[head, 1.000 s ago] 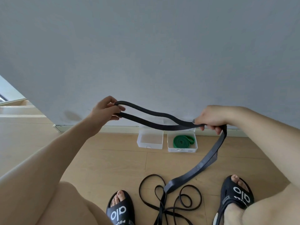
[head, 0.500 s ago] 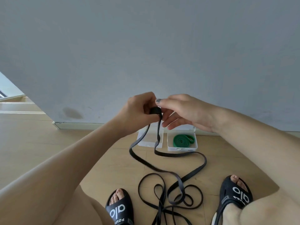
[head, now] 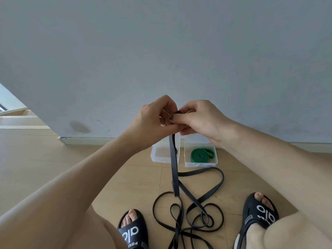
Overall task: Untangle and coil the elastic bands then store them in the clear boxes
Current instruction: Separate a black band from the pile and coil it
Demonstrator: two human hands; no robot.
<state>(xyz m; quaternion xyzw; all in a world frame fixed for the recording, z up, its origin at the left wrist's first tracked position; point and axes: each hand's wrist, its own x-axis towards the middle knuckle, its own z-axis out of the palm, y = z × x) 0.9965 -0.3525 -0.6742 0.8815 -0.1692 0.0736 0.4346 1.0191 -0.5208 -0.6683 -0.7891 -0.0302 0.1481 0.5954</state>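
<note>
My left hand (head: 154,117) and my right hand (head: 199,117) meet in mid-air and pinch the top end of a black elastic band (head: 174,169) between them. The band hangs straight down in a doubled strip to the floor, where it runs into a loose tangle of black loops (head: 195,218) between my feet. Two clear boxes stand by the wall: the left one (head: 158,155) holds nothing I can see, the right one (head: 187,163) holds a coiled green band (head: 201,154).
A grey wall (head: 161,51) with a baseboard rises just behind the boxes. My feet in black slides (head: 133,230) (head: 258,211) flank the tangle on the wooden floor (head: 53,168). A step edge lies at far left.
My hands were spread apart stretching the band; they have come together at the centre, and the band now hangs down in front of the left box.
</note>
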